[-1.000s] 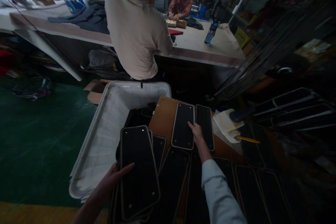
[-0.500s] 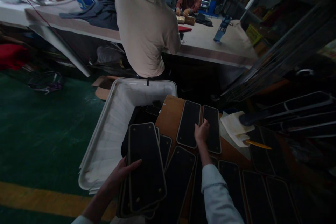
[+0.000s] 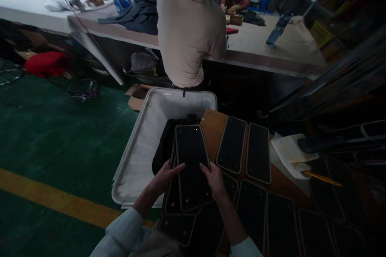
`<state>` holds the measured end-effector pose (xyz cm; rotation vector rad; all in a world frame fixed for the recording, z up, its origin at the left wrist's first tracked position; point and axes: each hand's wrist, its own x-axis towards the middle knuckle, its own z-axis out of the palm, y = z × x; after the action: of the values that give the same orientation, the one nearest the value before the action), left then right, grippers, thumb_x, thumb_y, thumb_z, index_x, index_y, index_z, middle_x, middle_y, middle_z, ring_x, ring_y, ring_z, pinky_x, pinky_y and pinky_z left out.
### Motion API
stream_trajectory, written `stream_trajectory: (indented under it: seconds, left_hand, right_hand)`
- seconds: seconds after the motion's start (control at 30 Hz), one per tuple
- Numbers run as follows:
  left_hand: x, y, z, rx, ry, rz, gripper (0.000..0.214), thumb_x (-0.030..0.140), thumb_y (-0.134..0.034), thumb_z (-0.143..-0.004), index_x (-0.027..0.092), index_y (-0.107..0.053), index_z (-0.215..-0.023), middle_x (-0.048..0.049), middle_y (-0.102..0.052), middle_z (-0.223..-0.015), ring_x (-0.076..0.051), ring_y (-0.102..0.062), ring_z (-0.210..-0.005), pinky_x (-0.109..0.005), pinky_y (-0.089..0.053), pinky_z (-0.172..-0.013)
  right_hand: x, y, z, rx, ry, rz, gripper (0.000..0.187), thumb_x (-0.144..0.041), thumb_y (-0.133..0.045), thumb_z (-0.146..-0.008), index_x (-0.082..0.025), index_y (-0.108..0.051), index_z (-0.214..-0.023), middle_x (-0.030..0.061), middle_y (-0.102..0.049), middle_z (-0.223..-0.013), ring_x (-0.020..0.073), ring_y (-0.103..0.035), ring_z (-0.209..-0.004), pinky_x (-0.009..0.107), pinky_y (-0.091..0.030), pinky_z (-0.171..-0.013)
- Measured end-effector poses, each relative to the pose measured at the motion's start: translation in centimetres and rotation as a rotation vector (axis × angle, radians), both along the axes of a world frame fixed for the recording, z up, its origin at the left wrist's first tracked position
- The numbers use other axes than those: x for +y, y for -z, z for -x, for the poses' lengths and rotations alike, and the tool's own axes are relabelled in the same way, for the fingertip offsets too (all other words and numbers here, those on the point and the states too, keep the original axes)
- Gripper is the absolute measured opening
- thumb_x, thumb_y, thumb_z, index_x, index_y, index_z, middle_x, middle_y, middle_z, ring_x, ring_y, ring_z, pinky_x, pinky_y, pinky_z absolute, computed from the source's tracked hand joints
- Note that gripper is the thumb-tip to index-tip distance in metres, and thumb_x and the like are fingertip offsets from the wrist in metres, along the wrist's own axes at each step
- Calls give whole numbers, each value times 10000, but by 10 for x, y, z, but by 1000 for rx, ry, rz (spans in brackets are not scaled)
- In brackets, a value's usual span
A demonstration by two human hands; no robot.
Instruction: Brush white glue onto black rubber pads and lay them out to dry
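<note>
Between my two hands is a dark rectangular panel (image 3: 193, 156) with rounded corners, a pale edge and small shiny studs near its ends. My left hand (image 3: 163, 178) grips its left side, thumb on top, with further panels (image 3: 173, 198) of the same kind lying under it. My right hand (image 3: 216, 180) is closed on the right side, its thumb also on the face. To the right, similar panels (image 3: 258, 152) lie in rows on a brown board (image 3: 211, 122). The fingers beneath the panel are hidden.
A white bin (image 3: 134, 160) with dark pieces inside stands at the board's left. Beyond it a person in a beige shirt (image 3: 189, 28) stands at a long table (image 3: 250, 38). A pale pad (image 3: 286, 148) and a yellow stick (image 3: 324, 178) lie at right.
My right hand has left the panels on the board and come to the right side of the held panel. The view has turned slightly left.
</note>
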<state>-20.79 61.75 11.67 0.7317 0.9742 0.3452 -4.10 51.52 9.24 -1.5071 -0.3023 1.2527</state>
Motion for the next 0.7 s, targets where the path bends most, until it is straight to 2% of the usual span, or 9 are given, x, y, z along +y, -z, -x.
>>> stream_trajectory:
  seconds: [0.17, 0.3, 0.5, 0.63, 0.7]
  left_hand:
    - [0, 7, 7, 2, -56, 21, 482, 397, -790, -777, 127, -617, -1137, -107, -761, -956, -232, -741, -814, -307, -613, -725]
    - [2, 2, 6, 30, -91, 42, 433, 394, -793, -775, 140, -622, -1081, -93, -762, -926, -222, -740, -781, -285, -616, -672]
    - [1, -9, 7, 8, -58, 105, 507, 331, -793, -778, 142, -592, -1203, -135, -754, -1060, -281, -741, -910, -354, -631, -772]
    - [5, -13, 29, 57, -82, 126, 536, 293, -797, -770, 152, -577, -1237, -136, -757, -1063, -290, -747, -889, -372, -640, -760]
    - [10, -12, 49, 115, -119, 116, 543, 269, -797, -768, 171, -569, -1252, -123, -763, -1041, -286, -753, -849, -372, -647, -722]
  right_hand:
    - [5, 5, -3, 52, 33, 25, 468, -605, -698, -747, -160, -694, -889, 34, -751, -802, 235, -698, -777, 370, -549, -785]
    - [4, 7, 6, -118, 39, 38, 488, -616, -626, -807, -176, -689, -1009, 46, -751, -925, 248, -686, -910, 366, -531, -857]
    - [4, -3, 30, -253, -61, 26, 420, -520, -549, -901, -189, -640, -1142, 83, -717, -1145, 248, -651, -1089, 366, -502, -945]
    - [-6, -18, 30, -294, -183, -11, 403, -498, -449, -964, -207, -648, -1159, 72, -717, -1146, 226, -671, -1045, 359, -518, -921]
    - [-26, -22, 24, -468, -184, 21, 382, -472, -439, -976, -213, -653, -1157, 78, -708, -1150, 226, -661, -1059, 364, -515, -929]
